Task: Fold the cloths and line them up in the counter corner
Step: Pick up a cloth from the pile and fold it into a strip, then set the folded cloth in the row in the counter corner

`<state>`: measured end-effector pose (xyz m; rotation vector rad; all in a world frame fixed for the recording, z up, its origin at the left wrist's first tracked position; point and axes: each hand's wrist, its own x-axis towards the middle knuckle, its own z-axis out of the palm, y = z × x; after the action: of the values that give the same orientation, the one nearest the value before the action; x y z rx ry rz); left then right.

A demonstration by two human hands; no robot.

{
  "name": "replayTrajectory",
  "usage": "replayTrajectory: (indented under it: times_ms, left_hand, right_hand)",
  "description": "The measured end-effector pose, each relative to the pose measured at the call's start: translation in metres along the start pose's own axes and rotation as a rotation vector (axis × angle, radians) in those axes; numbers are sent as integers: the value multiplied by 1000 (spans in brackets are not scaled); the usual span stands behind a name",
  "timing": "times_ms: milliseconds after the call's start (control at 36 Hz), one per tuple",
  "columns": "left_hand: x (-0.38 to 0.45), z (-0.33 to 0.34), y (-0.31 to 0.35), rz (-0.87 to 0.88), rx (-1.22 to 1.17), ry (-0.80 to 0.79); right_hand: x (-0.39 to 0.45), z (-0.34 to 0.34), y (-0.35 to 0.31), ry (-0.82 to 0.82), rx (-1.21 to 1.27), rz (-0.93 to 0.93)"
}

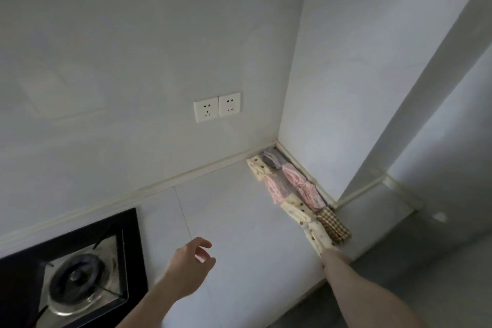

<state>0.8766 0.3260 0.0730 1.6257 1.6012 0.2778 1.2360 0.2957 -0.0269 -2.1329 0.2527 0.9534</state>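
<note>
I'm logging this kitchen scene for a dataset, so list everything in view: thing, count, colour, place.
folded cloths: about eight; cream dotted, pink, grey, brown checked; two rows along the right wall from the counter corner.
nearest cream dotted cloth: one, at the front end of the left row, under the right hand.
counter: one, white.
gas hob: one, black with a steel burner, lower left.
wall sockets: two, white, on the back wall.
left hand: fingers loosely curled, holding nothing, above the counter.
right hand: mostly hidden, touching the nearest cream dotted cloth; grip unclear.
</note>
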Motion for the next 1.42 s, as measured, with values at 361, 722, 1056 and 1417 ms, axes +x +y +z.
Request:
replayTrajectory:
  times_ms: [361,722,1056,1417]
  left_hand:
    - [-6,6,-5,-87,41,57]
    - [-65,-12,-52,-157,-43,132]
    - [-226,-76,-174,-286,-234,397]
    - [-422,-138,-335,-517,-311,670]
  right_hand:
    - [13,11,-1,169,-738,-506]
    - [-80,66,19,-57,-488,-802]
    - [-293,141,151,-769,-685,-1105]
    - [-520,165,333,-1363,-888,-1279]
